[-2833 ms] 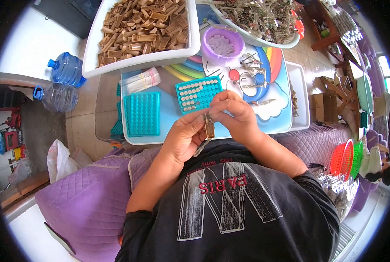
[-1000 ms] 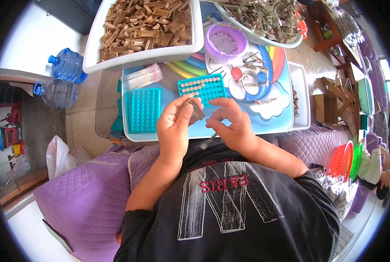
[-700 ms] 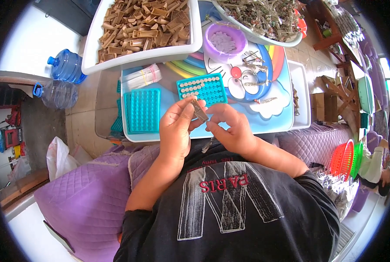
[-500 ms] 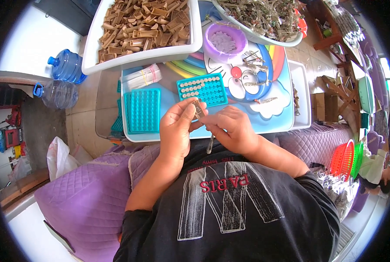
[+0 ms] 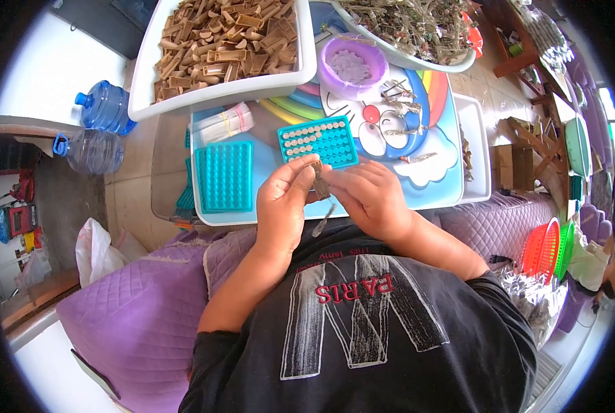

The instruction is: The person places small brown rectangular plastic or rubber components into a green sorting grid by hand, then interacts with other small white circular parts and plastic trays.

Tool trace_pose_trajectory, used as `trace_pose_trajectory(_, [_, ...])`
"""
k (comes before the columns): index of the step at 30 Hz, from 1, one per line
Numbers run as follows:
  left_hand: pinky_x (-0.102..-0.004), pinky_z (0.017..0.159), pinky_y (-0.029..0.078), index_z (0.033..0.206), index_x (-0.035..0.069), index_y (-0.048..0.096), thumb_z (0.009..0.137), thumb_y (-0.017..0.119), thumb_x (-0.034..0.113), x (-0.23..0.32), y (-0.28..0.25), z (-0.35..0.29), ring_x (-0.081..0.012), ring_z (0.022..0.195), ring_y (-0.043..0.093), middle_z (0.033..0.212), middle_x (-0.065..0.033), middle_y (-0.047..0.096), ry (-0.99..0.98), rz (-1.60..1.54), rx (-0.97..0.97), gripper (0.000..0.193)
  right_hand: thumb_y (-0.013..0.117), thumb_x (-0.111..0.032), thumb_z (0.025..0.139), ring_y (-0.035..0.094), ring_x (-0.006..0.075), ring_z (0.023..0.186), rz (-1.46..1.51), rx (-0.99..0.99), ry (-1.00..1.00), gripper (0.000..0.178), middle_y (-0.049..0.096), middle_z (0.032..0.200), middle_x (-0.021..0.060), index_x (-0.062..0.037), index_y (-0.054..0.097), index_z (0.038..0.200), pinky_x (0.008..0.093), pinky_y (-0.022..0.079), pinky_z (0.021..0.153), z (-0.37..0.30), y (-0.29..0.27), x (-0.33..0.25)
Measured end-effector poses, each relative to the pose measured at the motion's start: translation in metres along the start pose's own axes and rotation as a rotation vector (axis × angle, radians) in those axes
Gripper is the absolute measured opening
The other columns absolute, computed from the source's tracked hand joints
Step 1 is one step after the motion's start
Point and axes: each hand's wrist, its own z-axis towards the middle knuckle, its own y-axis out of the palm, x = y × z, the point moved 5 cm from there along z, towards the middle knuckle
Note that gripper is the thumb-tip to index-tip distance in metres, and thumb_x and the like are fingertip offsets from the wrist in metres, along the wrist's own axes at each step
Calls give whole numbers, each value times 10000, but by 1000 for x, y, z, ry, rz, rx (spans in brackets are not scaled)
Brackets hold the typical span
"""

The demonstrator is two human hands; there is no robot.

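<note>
The small brown casing (image 5: 320,182) is held above the near edge of the bench (image 5: 404,200), just short of the teal tray (image 5: 334,148) on the body side. It is clamped in the grip of the left hand (image 5: 280,206), between thumb and fingers. The right hand (image 5: 375,199) is brought against the casing's right side with its fingers close together; whether anything is pinched between them cannot be told.

Risks are judged as follows. The casing could be twisted out of the left grip if it were pressed off-centre from the right, as only a narrow hold appears to be taken. Should it slip, it could be dropped onto the dark shirt (image 5: 376,323) or past the bench edge. The thin greyish strip (image 5: 322,222) hanging below the hands could be snagged on the shirt or tugged by the right fingers; its attachment to the casing cannot be confirmed.

The casing's long axis is directed roughly from the body toward the tray. Its far end is pointed at the tray and leaned slightly left; its near end is turned toward the shirt. Which face is uppermost cannot be established.
</note>
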Motion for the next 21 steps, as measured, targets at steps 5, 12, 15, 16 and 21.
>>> trace_pose_trajectory(5, [-300, 739, 528, 1111, -11, 557, 909, 545, 208, -5, -1, -1, -157, 835, 625, 967, -110, 640, -11, -2, -11, 298, 642, -87, 737, 590, 236, 638, -26, -67, -51, 192, 608, 716, 56, -80, 622, 928, 357, 447, 571, -4, 2, 3])
trace_pose_trajectory(12, [-239, 712, 482, 1093, -32, 580, 904, 534, 114, -20, -1, -5, -117, 785, 594, 897, -73, 634, -88, 50, -100, 244, 647, -95, 748, 568, 287, 645, 94, -24, 207, 120, 575, 703, 88, -60, 626, 861, 385, 447, 573, -5, 7, 23])
trace_pose_trajectory(15, [-242, 738, 477, 1105, -24, 579, 895, 544, 110, -27, -4, -5, -110, 779, 588, 899, -65, 631, -177, -32, -135, 251, 652, -71, 743, 567, 285, 663, 133, -80, 239, 102, 572, 713, 100, -47, 636, 841, 366, 450, 584, -8, 12, 30])
trace_pose_trajectory(16, [-242, 738, 477, 1105, -24, 579, 895, 544, 110, -29, -6, -5, -110, 779, 588, 899, -65, 631, -178, -34, -133, 251, 657, -47, 737, 569, 272, 679, 129, -115, 253, 107, 575, 726, 105, -34, 643, 842, 342, 451, 594, -9, 15, 32])
trace_pose_trajectory(21, [-275, 757, 493, 1119, -11, 555, 902, 539, 133, -44, -25, 2, -140, 817, 600, 968, -91, 628, -248, -146, 4, 261, 646, -99, 750, 589, 271, 694, 72, -115, 244, 84, 580, 739, 84, -64, 645, 826, 362, 471, 602, 5, 28, 61])
